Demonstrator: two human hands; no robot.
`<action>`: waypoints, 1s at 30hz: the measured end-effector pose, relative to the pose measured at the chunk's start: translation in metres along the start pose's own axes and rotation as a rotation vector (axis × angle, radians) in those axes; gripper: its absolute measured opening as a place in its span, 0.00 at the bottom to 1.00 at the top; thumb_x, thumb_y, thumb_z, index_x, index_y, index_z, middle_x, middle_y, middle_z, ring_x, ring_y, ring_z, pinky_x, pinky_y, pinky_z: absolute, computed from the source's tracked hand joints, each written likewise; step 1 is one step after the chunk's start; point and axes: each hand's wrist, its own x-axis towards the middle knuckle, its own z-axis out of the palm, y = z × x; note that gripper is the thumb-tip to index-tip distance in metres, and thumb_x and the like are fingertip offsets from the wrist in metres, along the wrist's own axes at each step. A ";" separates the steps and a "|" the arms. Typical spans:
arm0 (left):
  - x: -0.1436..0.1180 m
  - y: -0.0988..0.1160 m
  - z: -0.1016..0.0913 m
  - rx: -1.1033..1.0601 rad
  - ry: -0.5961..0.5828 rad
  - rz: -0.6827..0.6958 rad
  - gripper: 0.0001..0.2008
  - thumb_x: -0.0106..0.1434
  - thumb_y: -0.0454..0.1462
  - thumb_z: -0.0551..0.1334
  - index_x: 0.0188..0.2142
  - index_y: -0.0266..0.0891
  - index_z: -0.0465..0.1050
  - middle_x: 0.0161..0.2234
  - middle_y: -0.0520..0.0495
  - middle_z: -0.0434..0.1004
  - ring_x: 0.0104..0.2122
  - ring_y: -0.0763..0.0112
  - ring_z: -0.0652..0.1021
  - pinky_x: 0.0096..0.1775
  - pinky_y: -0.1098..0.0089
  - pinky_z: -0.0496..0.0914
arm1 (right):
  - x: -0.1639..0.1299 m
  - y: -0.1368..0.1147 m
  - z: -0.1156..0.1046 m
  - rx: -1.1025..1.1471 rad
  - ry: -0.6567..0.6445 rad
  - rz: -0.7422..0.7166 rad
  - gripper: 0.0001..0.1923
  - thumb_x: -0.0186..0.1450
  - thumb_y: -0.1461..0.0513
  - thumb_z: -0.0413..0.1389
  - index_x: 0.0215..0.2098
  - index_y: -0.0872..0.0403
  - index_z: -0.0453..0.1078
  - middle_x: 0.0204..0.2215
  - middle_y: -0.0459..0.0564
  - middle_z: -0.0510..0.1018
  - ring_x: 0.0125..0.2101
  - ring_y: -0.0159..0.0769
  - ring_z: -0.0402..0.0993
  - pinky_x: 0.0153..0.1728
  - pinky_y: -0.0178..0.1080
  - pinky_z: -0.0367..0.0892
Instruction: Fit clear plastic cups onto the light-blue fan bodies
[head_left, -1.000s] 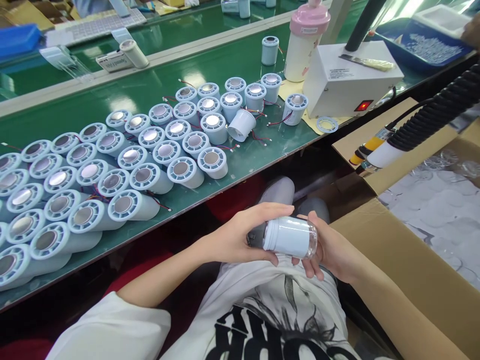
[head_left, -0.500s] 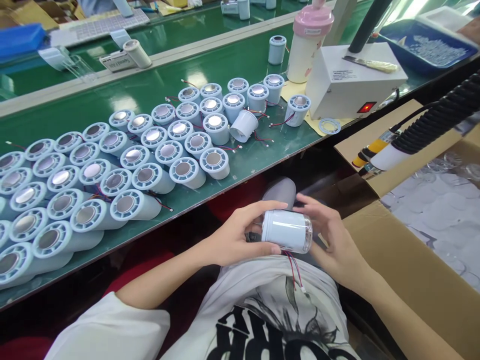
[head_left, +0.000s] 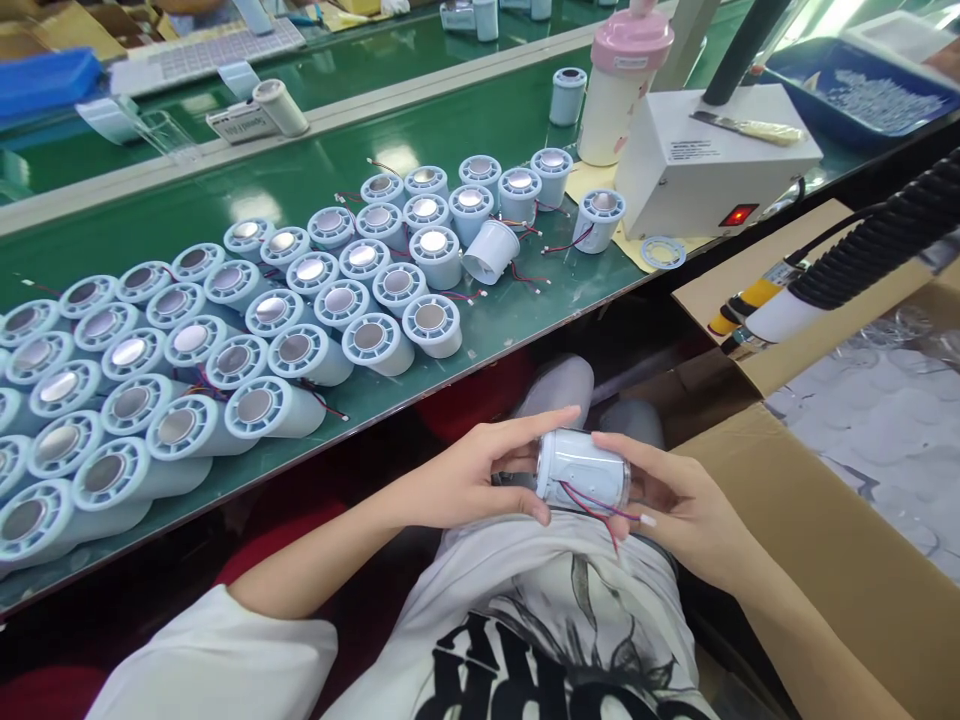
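Head view: two hands [head_left: 480, 480] hold one cylinder [head_left: 583, 472].

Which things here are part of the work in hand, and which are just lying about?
In hand: left hand, right hand, white cylinder, its red wires.
Lying about: pink-lidded bottle, white box, loose ring, blue tray.

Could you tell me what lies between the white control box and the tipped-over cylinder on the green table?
In the head view, one upright pale-blue cylinder with red wires stands between the white control box and the tipped-over cylinder.
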 end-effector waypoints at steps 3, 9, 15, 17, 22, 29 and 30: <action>0.000 -0.007 0.000 0.067 0.015 0.036 0.43 0.56 0.33 0.72 0.67 0.51 0.57 0.65 0.40 0.65 0.62 0.54 0.71 0.57 0.59 0.72 | -0.002 -0.002 0.000 -0.191 0.032 -0.101 0.24 0.61 0.66 0.65 0.53 0.38 0.76 0.55 0.44 0.77 0.40 0.40 0.82 0.43 0.40 0.80; 0.005 -0.013 0.002 0.104 0.003 0.201 0.40 0.56 0.31 0.71 0.64 0.58 0.62 0.69 0.45 0.58 0.67 0.54 0.63 0.58 0.58 0.71 | -0.006 -0.004 -0.003 -0.398 0.097 -0.339 0.29 0.60 0.68 0.66 0.56 0.38 0.73 0.60 0.44 0.72 0.56 0.52 0.74 0.52 0.49 0.76; 0.015 -0.004 0.009 0.157 0.024 0.304 0.37 0.59 0.29 0.66 0.65 0.51 0.60 0.67 0.40 0.61 0.63 0.54 0.69 0.59 0.56 0.70 | -0.012 0.001 0.003 -0.224 0.111 -0.366 0.46 0.63 0.71 0.63 0.67 0.26 0.51 0.62 0.40 0.70 0.57 0.42 0.72 0.52 0.47 0.77; 0.016 -0.004 0.009 0.221 0.039 0.331 0.35 0.57 0.30 0.68 0.61 0.55 0.65 0.64 0.45 0.66 0.61 0.55 0.72 0.57 0.57 0.72 | -0.013 0.002 -0.008 -0.257 0.108 -0.367 0.47 0.61 0.69 0.65 0.68 0.30 0.50 0.64 0.44 0.68 0.58 0.45 0.71 0.53 0.48 0.76; 0.017 -0.008 -0.004 0.279 0.118 0.279 0.37 0.52 0.37 0.72 0.60 0.63 0.66 0.55 0.54 0.76 0.48 0.58 0.80 0.49 0.57 0.78 | -0.014 0.010 -0.111 -0.682 0.759 -0.258 0.21 0.69 0.58 0.55 0.60 0.48 0.68 0.64 0.49 0.66 0.65 0.52 0.58 0.63 0.54 0.56; 0.039 0.016 -0.048 0.375 0.386 0.451 0.30 0.51 0.46 0.71 0.55 0.59 0.72 0.43 0.55 0.83 0.34 0.61 0.82 0.30 0.64 0.80 | -0.016 0.035 -0.226 -0.771 0.758 -0.030 0.17 0.75 0.59 0.45 0.47 0.56 0.75 0.41 0.46 0.80 0.40 0.38 0.81 0.42 0.47 0.75; 0.042 0.025 -0.054 0.368 0.414 0.479 0.28 0.51 0.44 0.71 0.54 0.58 0.73 0.41 0.57 0.82 0.33 0.64 0.82 0.29 0.68 0.80 | -0.010 0.041 -0.226 -0.772 0.720 -0.026 0.17 0.74 0.59 0.45 0.45 0.54 0.76 0.40 0.44 0.81 0.41 0.40 0.81 0.43 0.48 0.74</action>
